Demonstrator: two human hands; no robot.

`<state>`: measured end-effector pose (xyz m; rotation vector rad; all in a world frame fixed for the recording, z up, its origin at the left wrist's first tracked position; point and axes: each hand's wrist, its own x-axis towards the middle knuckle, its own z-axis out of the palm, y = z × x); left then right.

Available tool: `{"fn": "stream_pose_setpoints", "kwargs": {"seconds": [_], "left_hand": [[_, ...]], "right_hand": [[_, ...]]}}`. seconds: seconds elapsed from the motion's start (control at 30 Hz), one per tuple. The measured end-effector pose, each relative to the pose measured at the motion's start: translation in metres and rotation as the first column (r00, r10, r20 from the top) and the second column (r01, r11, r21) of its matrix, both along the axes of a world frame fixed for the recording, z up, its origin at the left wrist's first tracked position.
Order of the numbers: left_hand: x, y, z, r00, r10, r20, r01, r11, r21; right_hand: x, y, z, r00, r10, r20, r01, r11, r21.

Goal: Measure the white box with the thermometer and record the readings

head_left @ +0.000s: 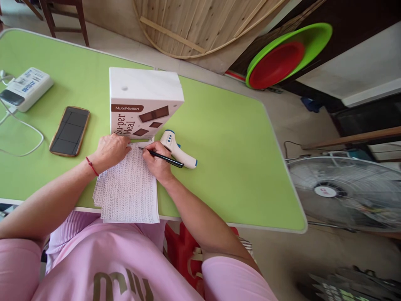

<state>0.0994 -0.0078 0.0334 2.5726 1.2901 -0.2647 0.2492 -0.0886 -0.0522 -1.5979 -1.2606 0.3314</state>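
Note:
A black pen (166, 159) is held in my right hand (158, 161), its tip on the top sheet near the upper edge. The stack of paper (130, 192) is covered in dense rows of handwriting and overhangs the table's front edge slightly. My left hand (112, 149), fingers curled, grips the upper left of the sheets, just against the foot of a white NutriMotion box (145, 85). That box stands upright right behind the paper. A white and blue infrared thermometer (184, 156) lies beside my right hand, partly behind it.
On the green table (232, 167), a smartphone (69, 131) lies left of the box. Farther left are a white power bank (29, 90) and a white cable (40, 136). A large fan (326, 191) stands off the right edge. Green and red basins (277, 65) lean behind.

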Motion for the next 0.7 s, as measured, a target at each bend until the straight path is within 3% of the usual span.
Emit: {"fn": "stream_pose_setpoints", "kwargs": {"seconds": [0.33,0.7], "left_hand": [[-0.0003,0.0004,0.0012,1.000,-0.002,-0.016,0.002,1.000,0.007],[-0.0007,0.0000,0.0007,1.000,0.000,0.000,0.000,1.000,0.005]], "right_hand": [[0.0013,-0.0017,0.0031,1.000,0.010,-0.024,-0.009,0.999,0.034],[-0.0010,-0.0008,0.0029,1.000,0.006,-0.009,-0.006,1.000,-0.015]]}}
